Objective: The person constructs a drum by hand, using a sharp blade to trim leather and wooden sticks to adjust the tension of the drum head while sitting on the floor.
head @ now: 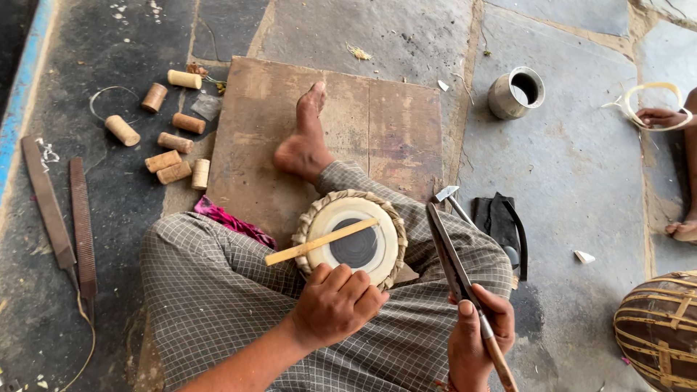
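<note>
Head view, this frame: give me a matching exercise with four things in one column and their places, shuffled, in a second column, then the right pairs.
Things:
1. wooden stick
2. metal cup
3. two files
4. long metal tool

Places:
A. on the ground at far left
B. lying across the small drum's face
C. held in the right hand
D. standing on the ground at upper right

Pairs: 1-B, 2-D, 3-A, 4-C
</note>
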